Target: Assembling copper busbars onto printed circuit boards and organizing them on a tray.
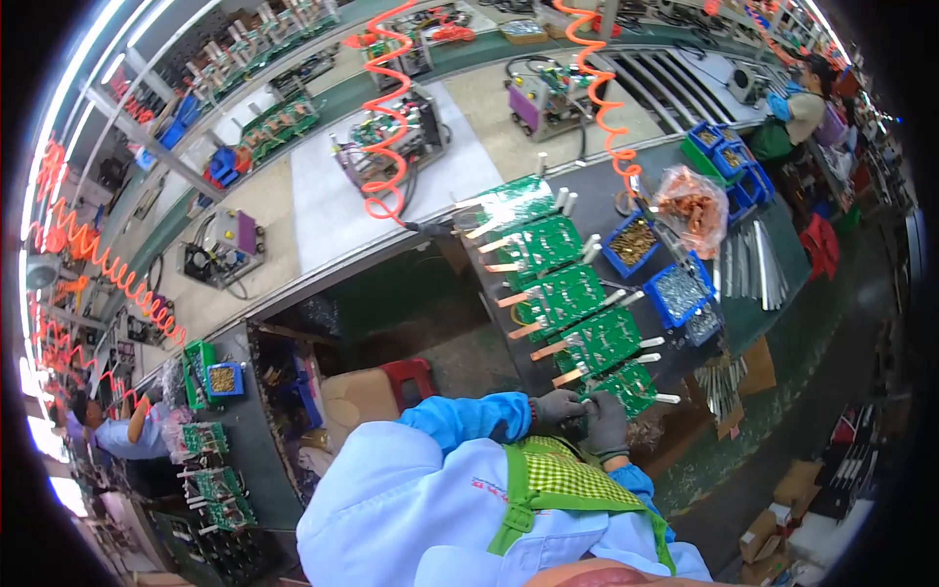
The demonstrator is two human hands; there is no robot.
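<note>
My left hand (558, 408), in a dark grey glove, is close in front of my body at the near end of a row of green circuit boards. Beside it my right hand (605, 430), gloved the same way, lies by the corner of the nearest circuit board (628, 386). Both hands have their fingers curled inward and almost meet. Whatever sits between the fingertips is too small and covered to name. Further circuit boards (599, 339) lie beyond, with copper strips (569, 376) toward the left and white strips (649, 343) toward the right.
Blue bins of brass parts (632, 243) and silver screws (679, 293) stand right of the boards, near a plastic bag of copper pieces (691, 207). Coiled orange hoses (599, 88) hang above. A red stool (408, 380) is at left. Co-workers sit at far left and far right.
</note>
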